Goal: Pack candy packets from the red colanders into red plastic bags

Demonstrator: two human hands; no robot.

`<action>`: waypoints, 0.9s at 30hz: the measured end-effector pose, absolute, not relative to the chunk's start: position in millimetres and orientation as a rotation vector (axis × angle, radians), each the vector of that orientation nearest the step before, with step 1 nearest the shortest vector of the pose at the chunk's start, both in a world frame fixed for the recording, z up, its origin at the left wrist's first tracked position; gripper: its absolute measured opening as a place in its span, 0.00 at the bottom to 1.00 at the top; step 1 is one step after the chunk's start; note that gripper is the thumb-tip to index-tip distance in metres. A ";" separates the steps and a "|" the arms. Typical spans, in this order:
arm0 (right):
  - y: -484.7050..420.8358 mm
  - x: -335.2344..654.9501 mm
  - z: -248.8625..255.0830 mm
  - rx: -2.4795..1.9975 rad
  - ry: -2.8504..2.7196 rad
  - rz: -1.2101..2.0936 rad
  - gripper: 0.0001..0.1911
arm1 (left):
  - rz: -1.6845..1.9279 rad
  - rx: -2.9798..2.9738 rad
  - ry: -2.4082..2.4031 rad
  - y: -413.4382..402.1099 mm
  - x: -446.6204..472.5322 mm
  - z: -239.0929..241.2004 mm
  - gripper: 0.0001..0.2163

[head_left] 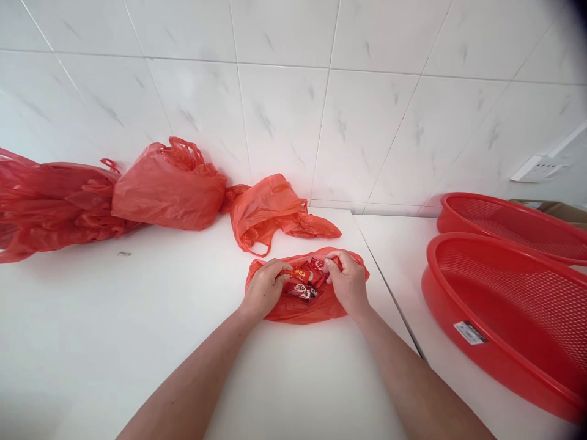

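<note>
A red plastic bag (305,313) lies spread on the white table with several small wrapped snack packets on it. My left hand (268,284) is closed in a pinch at the left end of an orange-red snack packet (301,274) with yellow lettering. Below that one, a dark red packet (299,289) with a pale label rests on the plastic. My right hand (347,280) has its thumb and fingers pressed together at the right edge of a red snack packet (317,264) with white marking. Its fingertips partly hide what they grip.
Behind the bag lies a crumpled red bag (270,211). A fuller red bag (169,189) and a heap of red bags (59,205) stand along the tiled wall at left. Two red plastic baskets, a near one (495,342) and a far one (513,223), sit right of the table seam.
</note>
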State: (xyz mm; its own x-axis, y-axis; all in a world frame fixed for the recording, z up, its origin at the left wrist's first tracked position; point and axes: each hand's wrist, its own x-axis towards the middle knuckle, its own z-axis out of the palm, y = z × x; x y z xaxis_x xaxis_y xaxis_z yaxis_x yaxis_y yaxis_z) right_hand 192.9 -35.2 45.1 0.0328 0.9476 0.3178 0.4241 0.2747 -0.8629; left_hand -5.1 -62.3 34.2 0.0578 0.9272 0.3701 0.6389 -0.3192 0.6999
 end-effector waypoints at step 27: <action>-26.6 196.6 34.5 -1.413 -1.868 0.391 0.14 | 0.996 2.014 1.459 -68.5 1.9 41.1 0.07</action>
